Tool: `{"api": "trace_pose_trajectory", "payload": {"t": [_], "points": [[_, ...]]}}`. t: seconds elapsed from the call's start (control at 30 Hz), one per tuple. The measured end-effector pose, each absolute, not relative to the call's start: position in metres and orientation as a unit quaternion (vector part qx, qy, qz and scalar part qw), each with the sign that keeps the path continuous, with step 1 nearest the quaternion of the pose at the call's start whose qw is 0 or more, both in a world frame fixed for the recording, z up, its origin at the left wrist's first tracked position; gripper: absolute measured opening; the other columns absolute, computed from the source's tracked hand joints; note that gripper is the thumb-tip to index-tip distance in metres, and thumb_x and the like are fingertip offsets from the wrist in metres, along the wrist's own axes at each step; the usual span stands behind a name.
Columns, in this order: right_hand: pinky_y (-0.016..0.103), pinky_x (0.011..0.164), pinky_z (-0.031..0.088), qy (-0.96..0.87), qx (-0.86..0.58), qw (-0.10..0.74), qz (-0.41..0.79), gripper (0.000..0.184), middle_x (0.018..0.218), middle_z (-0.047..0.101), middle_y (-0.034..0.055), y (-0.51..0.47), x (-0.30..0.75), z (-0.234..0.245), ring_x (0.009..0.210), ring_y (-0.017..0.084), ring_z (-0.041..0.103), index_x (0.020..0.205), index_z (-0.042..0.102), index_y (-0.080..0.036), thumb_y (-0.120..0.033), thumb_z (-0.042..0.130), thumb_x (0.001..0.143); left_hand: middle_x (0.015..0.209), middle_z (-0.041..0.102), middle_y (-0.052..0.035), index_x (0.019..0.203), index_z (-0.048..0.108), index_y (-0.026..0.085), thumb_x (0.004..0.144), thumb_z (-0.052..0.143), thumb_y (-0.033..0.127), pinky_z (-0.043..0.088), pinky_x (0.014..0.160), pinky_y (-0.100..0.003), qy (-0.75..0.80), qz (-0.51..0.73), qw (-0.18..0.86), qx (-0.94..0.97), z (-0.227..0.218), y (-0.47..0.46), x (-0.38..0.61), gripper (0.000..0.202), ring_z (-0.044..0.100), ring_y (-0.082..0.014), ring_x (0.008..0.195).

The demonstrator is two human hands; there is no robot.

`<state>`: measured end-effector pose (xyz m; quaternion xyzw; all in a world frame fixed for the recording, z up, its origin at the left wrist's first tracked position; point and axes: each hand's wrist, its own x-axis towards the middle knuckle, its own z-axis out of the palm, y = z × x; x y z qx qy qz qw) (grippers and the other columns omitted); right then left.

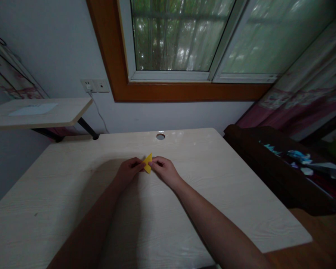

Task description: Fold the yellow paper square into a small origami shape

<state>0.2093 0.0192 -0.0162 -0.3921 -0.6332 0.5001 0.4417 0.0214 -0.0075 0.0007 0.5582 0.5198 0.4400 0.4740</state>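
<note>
A small piece of folded yellow paper (148, 163) with pointed corners is held just over the pale wooden table, in the middle of the view. My left hand (128, 170) pinches its left side between thumb and fingers. On the opposite side, my right hand (166, 170) grips the right edge the same way. The fingertips cover parts of the paper, so its full folded shape is hidden.
The pale tabletop (168, 216) has a round cable hole (160, 136) near its back edge. A raised shelf (39, 112) with a paper sheet (33, 109) stands at back left. Behind are a wall socket (95, 86) and window. A dark cabinet (268, 164) with clutter adjoins the right.
</note>
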Motion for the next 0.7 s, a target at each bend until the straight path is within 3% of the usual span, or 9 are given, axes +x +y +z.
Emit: {"api": "trace_pose_trajectory", "payload": {"t": [0.7], "points": [[0.027, 0.067, 0.045, -0.656, -0.386, 0.445, 0.472, 0.024, 0.078, 0.067, 0.0027, 0.0194, 0.2091, -0.0180, 0.071, 0.017, 0.059, 0.082, 0.072, -0.020, -0.044, 0.065, 0.083, 0.073, 0.070, -0.0017, 0.076, 0.068, 0.017, 0.073, 0.072, 0.042, 0.052, 0.070, -0.026, 0.526, 0.462, 0.475, 0.534, 0.0012, -0.0075, 0.0213, 0.025, 0.065, -0.0153, 0.070]]}}
